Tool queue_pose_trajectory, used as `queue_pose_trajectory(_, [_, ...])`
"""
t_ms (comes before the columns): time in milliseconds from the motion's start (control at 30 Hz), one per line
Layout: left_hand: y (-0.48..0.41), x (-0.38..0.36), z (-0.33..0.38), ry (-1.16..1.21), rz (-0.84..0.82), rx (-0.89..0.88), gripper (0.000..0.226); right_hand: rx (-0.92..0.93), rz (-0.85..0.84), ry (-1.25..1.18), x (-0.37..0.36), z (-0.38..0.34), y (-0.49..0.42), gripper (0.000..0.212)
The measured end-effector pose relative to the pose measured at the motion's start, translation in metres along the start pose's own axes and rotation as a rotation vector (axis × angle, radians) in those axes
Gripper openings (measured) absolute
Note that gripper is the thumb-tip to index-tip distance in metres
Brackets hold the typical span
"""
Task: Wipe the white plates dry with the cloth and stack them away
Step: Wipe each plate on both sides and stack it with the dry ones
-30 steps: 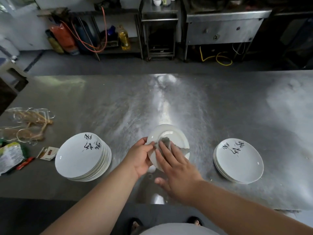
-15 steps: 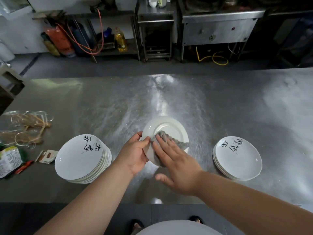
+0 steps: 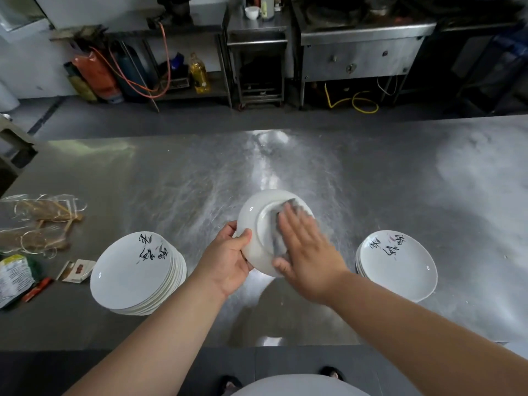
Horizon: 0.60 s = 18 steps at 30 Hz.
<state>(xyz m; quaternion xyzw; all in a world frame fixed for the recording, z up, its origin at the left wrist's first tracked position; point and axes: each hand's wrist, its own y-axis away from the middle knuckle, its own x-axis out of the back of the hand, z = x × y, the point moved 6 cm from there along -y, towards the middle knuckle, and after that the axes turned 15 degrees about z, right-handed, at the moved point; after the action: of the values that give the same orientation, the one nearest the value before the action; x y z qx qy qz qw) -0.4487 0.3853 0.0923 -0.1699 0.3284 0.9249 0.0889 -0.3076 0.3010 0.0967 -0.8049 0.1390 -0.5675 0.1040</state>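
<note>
- Since half a second ago the right hand point(image 3: 308, 258) has slid with the cloth point(image 3: 290, 203) from the near left part of the plate point(image 3: 251, 221) towards its far right rim. The left hand point(image 3: 228, 261) has kept its place on the rim, and both stacks lie as before.
- Head view, the plate: it is held off the table point(image 3: 371, 181), between the two stacks and near the front edge. Its underside, with the raised foot ring, faces up towards the camera. It is round, so no long axis shows.
- Left hand: it grips the plate's near left rim, thumb on the underside and fingers curled round below.
- Right hand: the fingers are straight and together, pressing the grey cloth flat on the underside. They are blurred, and the cloth shows beyond the fingertips and under the palm.
- Left stack point(image 3: 134, 272): many white plates, face up, leaning a little. The top one has black brush writing near its far right rim.
- Right stack point(image 3: 397, 264): only a few plates, face up, with writing at the far rim.
- Bags point(image 3: 43, 221): clear ones at the table's left edge, with brown wooden sticks inside.
- Just nearer than the bags lie a green and white packet point(image 3: 11, 275) and a small card point(image 3: 75, 270).
- Behind the table, a low shelf holds a bottle point(image 3: 200, 72) of yellow liquid, and a white cup point(image 3: 253, 12) stands on a steel stand.
</note>
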Motion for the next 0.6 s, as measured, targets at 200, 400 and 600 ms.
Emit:
queue_pose_trajectory(200, [0.004, -0.003, 0.001, 0.075, 0.002, 0.006, 0.019, -0.078, 0.021, -0.042, 0.009, -0.003, 0.007, 0.081])
queue_pose_trajectory(400, [0.003, -0.002, 0.0, 0.106, 0.037, 0.016, 0.022, -0.014, 0.092, 0.008, 0.004, 0.0, 0.015, 0.073])
queue_pose_trajectory(600, [-0.002, -0.012, 0.009, 0.139, 0.078, 0.008, 0.016, -0.212, 0.154, -0.033, 0.014, -0.01, 0.005, 0.075])
